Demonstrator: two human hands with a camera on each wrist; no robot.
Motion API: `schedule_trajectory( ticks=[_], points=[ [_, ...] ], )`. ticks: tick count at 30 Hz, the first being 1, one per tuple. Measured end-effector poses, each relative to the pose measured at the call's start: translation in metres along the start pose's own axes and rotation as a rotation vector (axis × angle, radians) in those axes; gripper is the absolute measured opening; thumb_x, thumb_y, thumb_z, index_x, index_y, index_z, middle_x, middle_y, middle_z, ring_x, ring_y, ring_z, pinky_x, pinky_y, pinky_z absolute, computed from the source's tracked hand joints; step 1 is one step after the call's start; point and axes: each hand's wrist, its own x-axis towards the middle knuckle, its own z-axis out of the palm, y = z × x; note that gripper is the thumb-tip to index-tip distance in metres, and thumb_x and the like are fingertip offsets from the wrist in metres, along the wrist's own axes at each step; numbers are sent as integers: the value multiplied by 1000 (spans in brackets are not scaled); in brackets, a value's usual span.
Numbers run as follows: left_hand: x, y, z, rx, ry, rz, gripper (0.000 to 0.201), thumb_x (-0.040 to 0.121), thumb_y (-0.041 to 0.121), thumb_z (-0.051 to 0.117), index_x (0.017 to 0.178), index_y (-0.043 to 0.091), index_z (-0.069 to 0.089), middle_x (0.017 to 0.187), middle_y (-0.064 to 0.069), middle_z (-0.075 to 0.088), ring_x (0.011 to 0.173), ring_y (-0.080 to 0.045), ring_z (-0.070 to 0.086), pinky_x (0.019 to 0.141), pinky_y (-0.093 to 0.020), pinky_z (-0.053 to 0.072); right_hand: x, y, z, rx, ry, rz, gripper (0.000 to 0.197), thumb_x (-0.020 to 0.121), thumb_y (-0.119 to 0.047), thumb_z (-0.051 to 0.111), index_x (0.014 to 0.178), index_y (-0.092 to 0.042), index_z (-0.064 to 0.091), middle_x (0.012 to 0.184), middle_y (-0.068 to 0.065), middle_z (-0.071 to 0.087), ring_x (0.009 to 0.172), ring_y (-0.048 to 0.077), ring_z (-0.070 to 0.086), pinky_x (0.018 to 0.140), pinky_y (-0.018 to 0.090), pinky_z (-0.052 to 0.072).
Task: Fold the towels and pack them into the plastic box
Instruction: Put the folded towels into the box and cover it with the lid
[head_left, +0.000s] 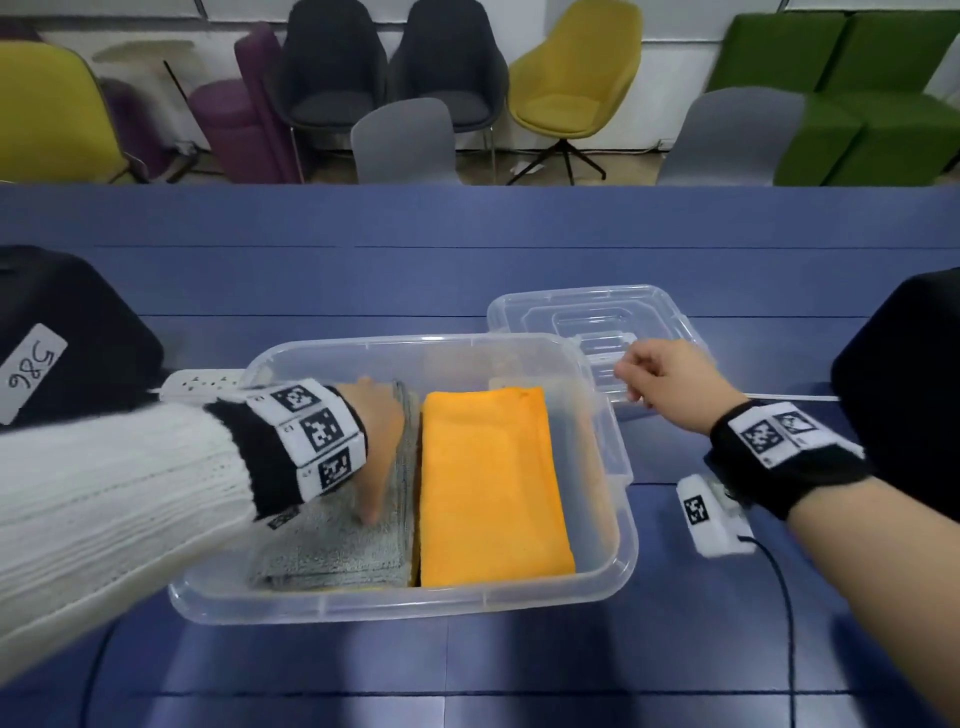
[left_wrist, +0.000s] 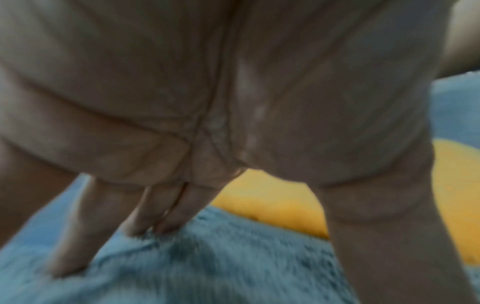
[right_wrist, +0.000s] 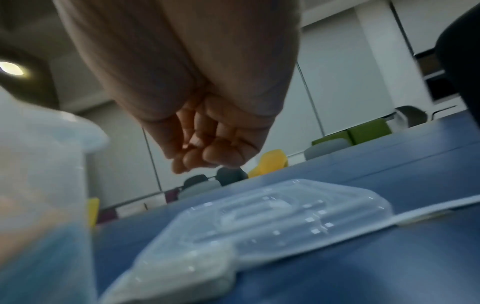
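Observation:
The clear plastic box sits mid-table on the blue surface. Inside lie a folded grey towel on the left and a folded orange towel beside it. My left hand reaches into the box and presses the grey towel with straight fingers; the orange towel shows behind them. My right hand hovers just right of the box, over the clear lid, fingers loosely curled and holding nothing. In the right wrist view the right hand hangs above the lid, next to the box wall.
Black cases stand at the left and right table edges. A white power strip lies behind the box's left corner. A small white device with a black cable sits under my right wrist. Chairs line the far side.

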Motion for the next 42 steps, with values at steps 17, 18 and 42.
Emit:
schedule_trajectory(
  ticks=[17,18,42],
  points=[
    [-6,-27,4,-313,500,-15,46,80,37,64,120,18,51,113,-1,55,100,-21,59,80,-34,51,62,49,77,-782,-127,-53,29,95,-23,42,122,-14,48,123,10,49,116,31,47,97,43,39],
    [-10,-35,6,-333,514,-28,48,81,39,64,122,18,50,116,-1,55,103,-21,58,85,-35,50,61,49,76,-812,-131,-78,29,95,-22,41,123,-14,48,124,9,49,116,30,47,97,43,39],
    [-45,-76,63,-424,322,-189,37,93,19,46,125,1,51,106,-9,56,78,-19,54,49,-20,36,-60,-125,-34,-738,26,-458,37,90,-30,62,116,-12,43,97,5,39,90,31,52,69,33,35]
  ],
)
